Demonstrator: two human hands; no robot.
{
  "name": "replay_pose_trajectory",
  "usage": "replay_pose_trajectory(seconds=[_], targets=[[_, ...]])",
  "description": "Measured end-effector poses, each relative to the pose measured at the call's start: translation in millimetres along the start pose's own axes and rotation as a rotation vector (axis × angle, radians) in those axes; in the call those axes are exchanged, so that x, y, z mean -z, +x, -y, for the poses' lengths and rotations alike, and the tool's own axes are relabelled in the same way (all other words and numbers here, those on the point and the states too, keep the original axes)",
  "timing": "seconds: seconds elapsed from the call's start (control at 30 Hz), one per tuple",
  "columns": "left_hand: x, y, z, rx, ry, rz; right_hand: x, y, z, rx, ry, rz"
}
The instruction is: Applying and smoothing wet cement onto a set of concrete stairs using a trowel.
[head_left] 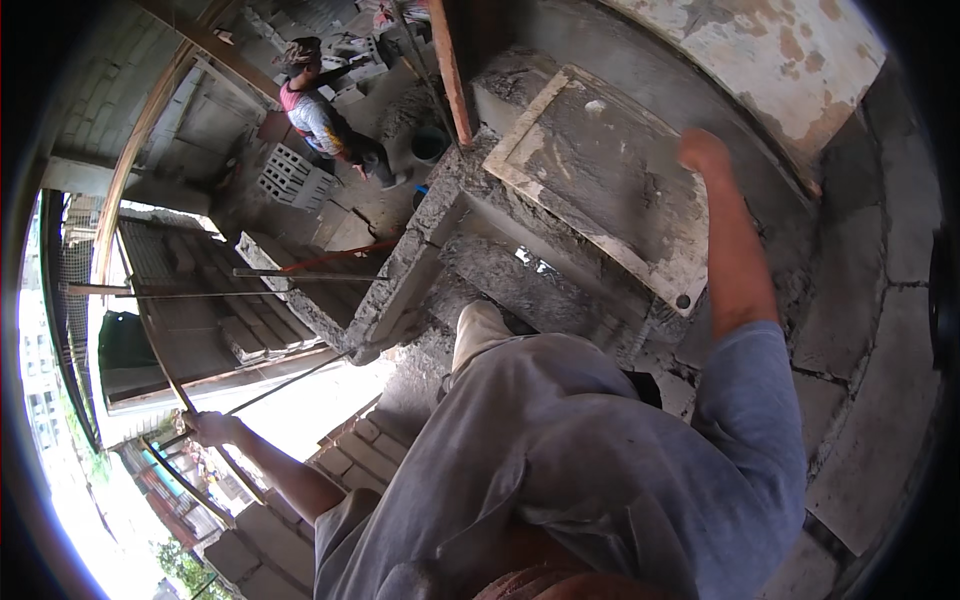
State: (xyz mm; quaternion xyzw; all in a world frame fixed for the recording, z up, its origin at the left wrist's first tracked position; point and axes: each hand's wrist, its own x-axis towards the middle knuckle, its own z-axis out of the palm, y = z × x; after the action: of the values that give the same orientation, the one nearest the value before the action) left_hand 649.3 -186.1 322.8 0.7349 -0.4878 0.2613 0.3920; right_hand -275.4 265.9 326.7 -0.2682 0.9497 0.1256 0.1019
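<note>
My left hand (210, 428) is closed around a long thin pole (157, 340) beside the bright opening at the left. My right hand (704, 152) is closed in a fist by the right edge of a shallow wood-framed board (600, 165). Whatever it may grip is hidden. Wet grey mortar is smeared over the board, which lies tilted beside a block wall. Below it, a rough concrete trough (520, 270) has some water in it.
A person (325, 115) stands at the upper left by hollow blocks (292, 178) and a dark bucket (429, 144). An upright wooden post (451, 70) rises beside the board. A low block wall (400, 270) has a bar (310, 274) across it. Daylight shows through the left side.
</note>
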Motion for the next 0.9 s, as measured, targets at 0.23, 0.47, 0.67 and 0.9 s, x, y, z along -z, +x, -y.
replay_pose_trajectory(seconds=[0.23,0.47,0.67,0.9], targets=[[-3.3,-11.5,-42.0,0.491,-0.558,0.04,5.3,-12.4,-2.2,0.025,-0.031,-0.052],[3.4,-13.9,-25.3,-0.109,0.063,-0.072,-11.6,4.1,-15.7,0.005,0.011,-0.071],[35.8,-30.1,-78.9,-0.239,0.358,0.026,-4.7,-8.3,-20.0,-0.009,-0.062,0.018],[-12.1,-18.9,-20.9,-0.326,0.319,-0.196,-22.4,4.5,-30.6,0.03,-0.092,-0.028]])
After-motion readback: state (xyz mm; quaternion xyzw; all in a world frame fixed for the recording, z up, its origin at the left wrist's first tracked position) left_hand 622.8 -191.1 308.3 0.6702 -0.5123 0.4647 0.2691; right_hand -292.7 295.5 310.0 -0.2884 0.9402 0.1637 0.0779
